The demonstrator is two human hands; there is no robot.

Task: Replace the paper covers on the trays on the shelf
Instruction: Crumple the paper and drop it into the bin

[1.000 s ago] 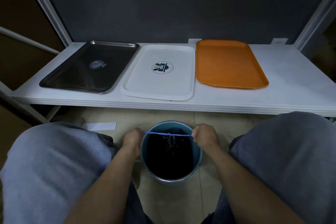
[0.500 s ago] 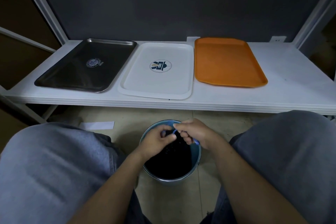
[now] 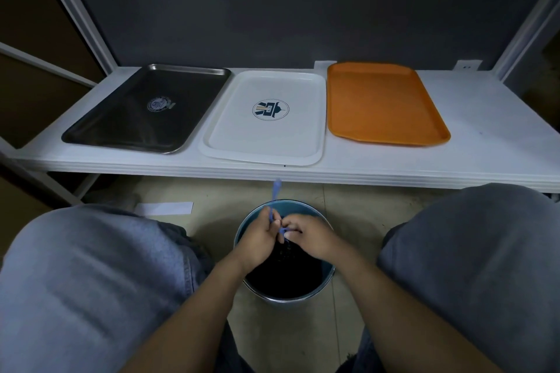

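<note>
Three bare trays lie side by side on the white shelf (image 3: 472, 157): a steel tray (image 3: 121, 127) at the left, a white tray (image 3: 242, 136) with a round logo in the middle, an orange tray (image 3: 381, 103) at the right. Below the shelf a blue bin (image 3: 328, 269) with a black bag (image 3: 288, 275) stands on the floor between my knees. Over its mouth my left hand (image 3: 257, 236) and my right hand (image 3: 309, 236) pinch the bag's blue drawstring (image 3: 276, 191), one end sticking up.
A white strip of paper (image 3: 165, 208) lies on the floor at the left of the bin. White shelf posts rise at both sides. My knees flank the bin closely.
My hands went from pulling the drawstring taut apart to meeting over the bin's middle. One end of the string now points upward.
</note>
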